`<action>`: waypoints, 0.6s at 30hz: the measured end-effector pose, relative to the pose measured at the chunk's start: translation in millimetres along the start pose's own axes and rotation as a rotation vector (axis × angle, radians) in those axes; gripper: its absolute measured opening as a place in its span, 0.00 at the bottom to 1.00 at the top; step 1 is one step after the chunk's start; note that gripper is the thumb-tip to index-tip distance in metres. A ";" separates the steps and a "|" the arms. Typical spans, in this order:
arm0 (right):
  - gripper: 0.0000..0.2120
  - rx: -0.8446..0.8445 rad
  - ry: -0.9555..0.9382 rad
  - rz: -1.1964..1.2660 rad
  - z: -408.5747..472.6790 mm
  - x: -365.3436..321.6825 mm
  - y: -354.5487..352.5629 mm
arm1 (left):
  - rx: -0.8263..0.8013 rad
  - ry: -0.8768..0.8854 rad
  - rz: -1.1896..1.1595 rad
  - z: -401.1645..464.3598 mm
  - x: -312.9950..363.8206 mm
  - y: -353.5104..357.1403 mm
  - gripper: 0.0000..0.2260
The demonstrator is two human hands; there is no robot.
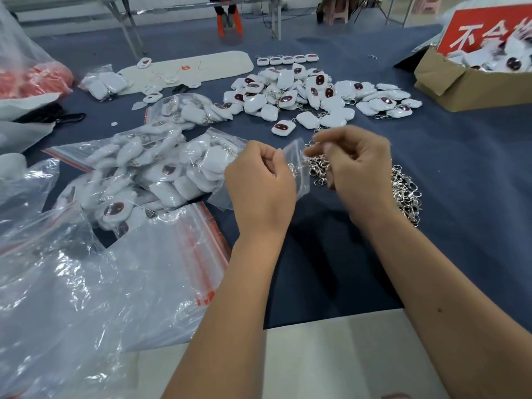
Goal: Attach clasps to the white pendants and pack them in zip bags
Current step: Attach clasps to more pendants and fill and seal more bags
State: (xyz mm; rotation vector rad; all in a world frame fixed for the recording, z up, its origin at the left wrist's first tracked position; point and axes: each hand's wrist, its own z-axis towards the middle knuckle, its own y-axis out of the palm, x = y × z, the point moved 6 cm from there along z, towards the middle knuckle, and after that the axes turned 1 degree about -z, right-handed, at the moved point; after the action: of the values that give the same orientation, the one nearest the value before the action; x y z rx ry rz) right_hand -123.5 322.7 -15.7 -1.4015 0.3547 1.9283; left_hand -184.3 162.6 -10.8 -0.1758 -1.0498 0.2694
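Both forearms reach over the counter [460,182]. Left hand [260,180] pinches a small clear bag [296,156]; right hand [358,171], fingers curled, pinches at its mouth, contents blurred. Clasps [404,191] lie just beyond and right of the bag, nearer the right hand; pendants [302,93] farther beyond. A red sign [483,27] far right shows "不合".

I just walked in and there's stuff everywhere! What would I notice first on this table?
Probably the two hands in the middle: the left hand and right hand hold up a small clear bag between them. Behind them lies a big heap of white pendants with dark red spots, and a shiny pile of silver clasps sits beside the right hand. On the left are zip bags stuffed with pendants.
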 end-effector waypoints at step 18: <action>0.22 -0.624 -0.225 -1.223 98.0 25.3 85.9 | -0.347 0.130 0.231 -5.3 -9.1 31.8 0.09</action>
State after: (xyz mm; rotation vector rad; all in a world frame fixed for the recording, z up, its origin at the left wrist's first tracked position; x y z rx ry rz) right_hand -256.0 329.9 -17.9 -1.2284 -1.0687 1.1061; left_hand -188.2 190.1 -29.5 -0.6223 -0.9407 0.2788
